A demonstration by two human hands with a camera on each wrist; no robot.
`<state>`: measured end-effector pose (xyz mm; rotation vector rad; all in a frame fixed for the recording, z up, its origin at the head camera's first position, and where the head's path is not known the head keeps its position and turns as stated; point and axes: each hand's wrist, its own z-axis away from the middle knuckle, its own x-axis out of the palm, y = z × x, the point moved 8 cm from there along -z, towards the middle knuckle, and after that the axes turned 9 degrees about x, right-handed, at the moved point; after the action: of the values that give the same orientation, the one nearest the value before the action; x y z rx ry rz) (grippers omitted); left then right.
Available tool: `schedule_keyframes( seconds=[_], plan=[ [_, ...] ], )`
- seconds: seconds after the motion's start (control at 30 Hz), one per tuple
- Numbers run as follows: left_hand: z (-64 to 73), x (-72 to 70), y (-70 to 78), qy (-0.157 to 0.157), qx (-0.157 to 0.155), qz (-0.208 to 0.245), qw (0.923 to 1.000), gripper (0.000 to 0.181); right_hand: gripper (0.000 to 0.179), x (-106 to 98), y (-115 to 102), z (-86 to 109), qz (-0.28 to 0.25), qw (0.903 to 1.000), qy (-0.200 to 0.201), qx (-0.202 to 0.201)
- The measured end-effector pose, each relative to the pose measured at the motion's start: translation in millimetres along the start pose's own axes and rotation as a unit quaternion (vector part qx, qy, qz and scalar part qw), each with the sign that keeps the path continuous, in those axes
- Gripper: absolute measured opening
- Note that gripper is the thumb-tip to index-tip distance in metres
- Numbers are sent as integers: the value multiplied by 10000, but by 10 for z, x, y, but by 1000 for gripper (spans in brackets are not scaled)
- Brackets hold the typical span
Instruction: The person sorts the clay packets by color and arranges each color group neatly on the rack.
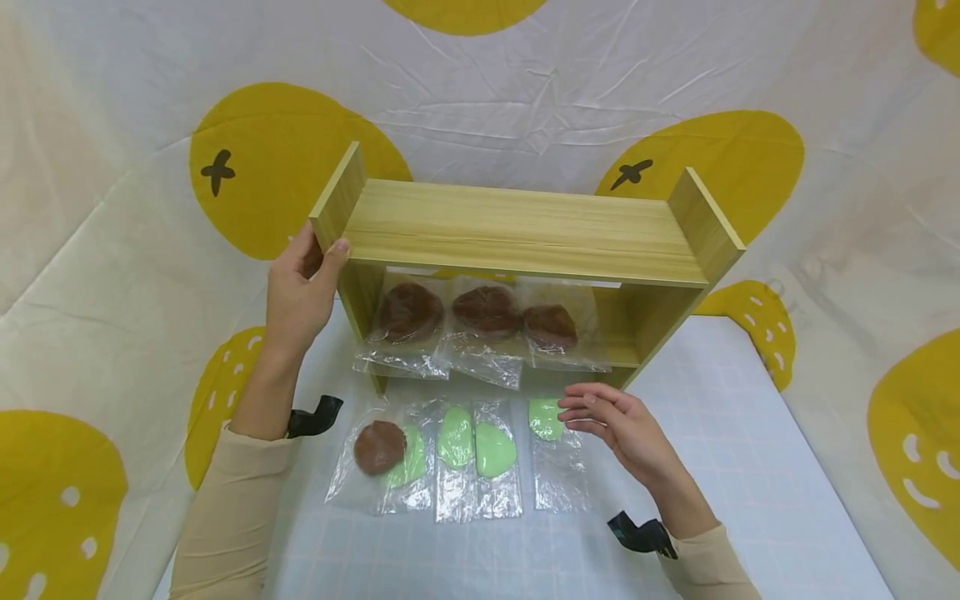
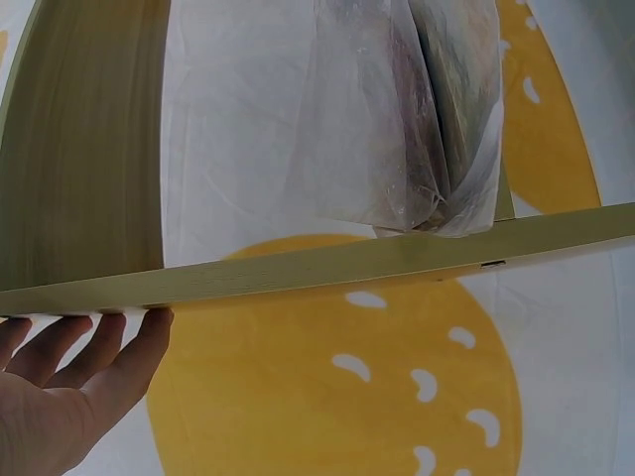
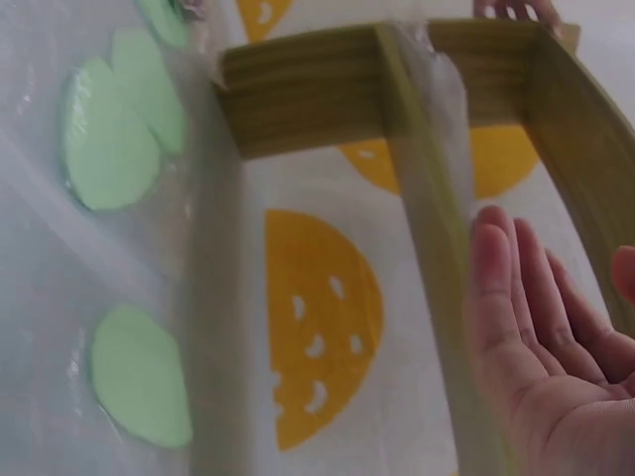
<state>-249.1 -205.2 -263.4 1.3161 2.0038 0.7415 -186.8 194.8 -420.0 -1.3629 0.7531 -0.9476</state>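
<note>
My left hand (image 1: 300,292) grips the left side panel of a small wooden shelf (image 1: 517,229), thumb at the front edge and fingers on the outer face. In the left wrist view, fingertips press against that panel (image 2: 327,273). On the shelf's lower board lie clear bags with dark brown lumps (image 1: 486,312), their ends hanging over the front. My right hand (image 1: 626,429), fingers extended and holding nothing, hovers before the shelf's right part. Its fingertips overlap the bagged light-green piece (image 1: 546,419) in the head view. In the right wrist view, its palm (image 3: 556,397) shows beside the lower board.
Before the shelf, on the pale checked tablecloth (image 1: 420,558), lie a bagged brown disc (image 1: 379,447) partly over a green piece (image 1: 408,458), and two more bagged green pieces (image 1: 495,450). A white curtain (image 1: 510,92) with yellow shapes hangs close behind the shelf and at both sides.
</note>
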Motion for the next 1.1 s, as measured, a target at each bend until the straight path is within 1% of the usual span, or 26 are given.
schedule_keyframes(
  seconds=[0.1, 0.17, 0.3, 0.4, 0.63, 0.8, 0.93, 1.1],
  plan=[
    [-1, -1, -1, -2, -1, 5, 10000, 42, 33, 127, 121, -77, 62, 9993, -299, 218],
    [-3, 0, -2, -8, -12, -7, 10000, 42, 36, 203, 199, -133, 49, 9984, -419, 363],
    [-3, 2, -4, -13, -43, -22, 10000, 43, 40, 337, 350, -252, 62, 9964, -515, 676],
    [-1, 5, -3, -19, -49, -34, 10000, 43, 40, 432, 460, -345, 60, 9944, -579, 888],
    [-1, 23, -6, -28, -102, -15, 9999, 44, 46, 671, 721, -581, -78, 9884, -814, 1280],
    [3, 26, -12, -55, -131, -57, 9999, 45, 50, 799, 872, -734, -285, 9858, -835, 1429],
    [5, 14, -4, -32, -119, -56, 9999, 45, 49, 907, 974, -831, -452, 9828, -806, 1600],
    [9, 7, 3, -16, -106, -93, 9999, 44, 44, 1123, 1133, -923, -705, 9763, -866, 1856]
  ],
)
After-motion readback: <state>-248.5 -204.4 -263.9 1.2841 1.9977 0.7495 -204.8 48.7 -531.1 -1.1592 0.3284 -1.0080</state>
